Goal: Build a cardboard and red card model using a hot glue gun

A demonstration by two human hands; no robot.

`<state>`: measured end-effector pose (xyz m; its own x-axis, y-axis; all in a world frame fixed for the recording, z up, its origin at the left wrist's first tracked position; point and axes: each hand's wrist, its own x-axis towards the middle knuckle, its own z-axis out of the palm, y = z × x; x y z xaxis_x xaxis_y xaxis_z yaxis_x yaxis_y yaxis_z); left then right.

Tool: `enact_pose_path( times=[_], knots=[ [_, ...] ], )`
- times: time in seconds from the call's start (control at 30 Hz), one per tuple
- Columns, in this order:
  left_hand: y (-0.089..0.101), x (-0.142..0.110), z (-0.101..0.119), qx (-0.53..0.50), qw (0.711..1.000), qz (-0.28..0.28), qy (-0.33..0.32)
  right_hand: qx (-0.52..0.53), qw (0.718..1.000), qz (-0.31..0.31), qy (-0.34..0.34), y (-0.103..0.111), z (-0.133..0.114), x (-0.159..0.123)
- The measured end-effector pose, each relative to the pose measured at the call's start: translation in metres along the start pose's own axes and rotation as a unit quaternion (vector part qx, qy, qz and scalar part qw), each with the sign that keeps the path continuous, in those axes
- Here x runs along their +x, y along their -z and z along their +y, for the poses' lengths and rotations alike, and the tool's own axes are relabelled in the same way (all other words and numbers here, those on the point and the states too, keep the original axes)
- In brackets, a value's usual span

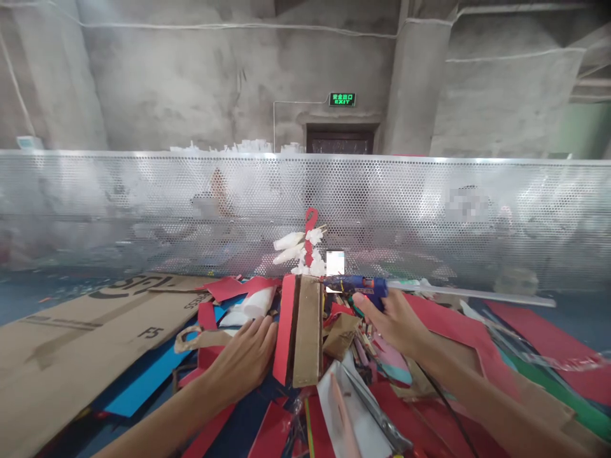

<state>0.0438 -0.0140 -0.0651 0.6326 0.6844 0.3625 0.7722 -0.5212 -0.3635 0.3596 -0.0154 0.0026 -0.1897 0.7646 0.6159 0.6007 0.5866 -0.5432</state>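
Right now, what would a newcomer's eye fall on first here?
Probably the blue glue gun in the right hand, its long clear stick jutting out behind. Next, the red-sided cardboard box at centre, beside the left hand, and the green exit sign above the door.

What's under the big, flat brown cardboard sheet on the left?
A flat bright-blue sheet sticks out past the right edge of the brown cardboard sheet; anything farther under is covered.

a broad flat brown cardboard sheet (119, 318) lies left of a long red-and-brown cardboard box (308, 337); a flat red sheet (443, 323) lies right; a silver perforated metal panel (267, 191) stands behind.
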Motion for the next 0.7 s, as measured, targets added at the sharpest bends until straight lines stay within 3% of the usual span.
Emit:
enact_pose_path(
  times=[0.13,0.47,0.6,0.7],
  knots=[
    [-0.005,-0.001,0.001,0.049,0.999,0.002,-0.002,-0.032,0.999,0.002,0.014,0.002,-0.010,-0.001],
    [-0.019,-0.003,0.001,0.038,0.999,0.011,-0.008,-0.039,0.999,0.016,0.032,-0.007,-0.015,-0.008],
    [-0.014,-0.001,0.002,0.041,0.999,-0.008,-0.007,-0.040,0.999,-0.016,0.032,-0.009,-0.018,-0.011],
    [-0.008,0.000,0.004,0.028,0.999,-0.020,0.001,-0.048,0.998,-0.001,0.034,-0.007,-0.017,-0.008]
  ],
)
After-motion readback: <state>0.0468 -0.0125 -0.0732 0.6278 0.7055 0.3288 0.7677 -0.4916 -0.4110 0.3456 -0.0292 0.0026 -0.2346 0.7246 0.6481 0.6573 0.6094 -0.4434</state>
